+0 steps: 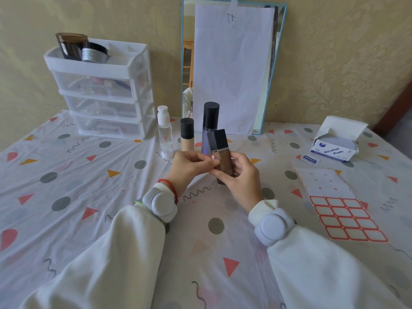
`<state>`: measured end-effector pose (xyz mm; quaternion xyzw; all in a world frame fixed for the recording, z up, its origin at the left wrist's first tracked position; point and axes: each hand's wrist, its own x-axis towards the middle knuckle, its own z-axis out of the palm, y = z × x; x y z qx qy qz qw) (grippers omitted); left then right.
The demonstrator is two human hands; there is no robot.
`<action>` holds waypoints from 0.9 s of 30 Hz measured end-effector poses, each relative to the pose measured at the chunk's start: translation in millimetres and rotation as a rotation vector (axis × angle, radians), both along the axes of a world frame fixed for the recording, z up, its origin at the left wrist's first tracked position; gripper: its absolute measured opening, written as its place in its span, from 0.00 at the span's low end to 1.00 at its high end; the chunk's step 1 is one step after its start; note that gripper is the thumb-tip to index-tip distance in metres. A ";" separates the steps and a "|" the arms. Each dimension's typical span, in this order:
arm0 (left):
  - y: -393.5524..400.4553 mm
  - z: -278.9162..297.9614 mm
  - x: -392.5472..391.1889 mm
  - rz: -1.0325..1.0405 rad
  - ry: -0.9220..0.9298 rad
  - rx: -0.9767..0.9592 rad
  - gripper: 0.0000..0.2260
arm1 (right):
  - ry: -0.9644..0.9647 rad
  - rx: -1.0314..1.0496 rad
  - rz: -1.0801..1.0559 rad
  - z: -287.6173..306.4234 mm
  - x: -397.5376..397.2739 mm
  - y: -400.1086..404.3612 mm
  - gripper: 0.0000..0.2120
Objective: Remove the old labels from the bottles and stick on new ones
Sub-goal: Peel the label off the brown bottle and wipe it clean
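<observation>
My right hand (239,175) grips a brown square bottle (225,162) with a black cap, lifted above the table. My left hand (189,167) pinches a small white label with a red edge (212,157) at the bottle's left side. Behind them stand a tall bottle with a black cap (209,128), a short beige bottle with a black cap (186,136) and a clear bottle with a white pump (165,132). A sheet of red-bordered labels (343,216) lies to the right, its upper part bare.
A white three-drawer organiser (104,92) with jars on top stands at the back left. A mirror covered with white paper (231,68) leans on the wall. An opened box of alcohol pads (334,146) and one loose sachet (310,160) sit at the right.
</observation>
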<state>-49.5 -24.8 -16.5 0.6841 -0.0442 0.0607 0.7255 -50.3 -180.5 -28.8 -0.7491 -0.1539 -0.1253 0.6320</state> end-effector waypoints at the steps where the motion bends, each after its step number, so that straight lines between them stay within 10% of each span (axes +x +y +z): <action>1: 0.3 -0.2 -0.6 -0.005 -0.006 0.011 0.06 | -0.012 -0.012 -0.005 0.0 -0.1 -0.2 0.24; 27: 0.0 -0.5 0.9 0.064 0.029 -0.012 0.06 | 0.011 -0.035 0.107 -0.6 3.6 -1.3 0.11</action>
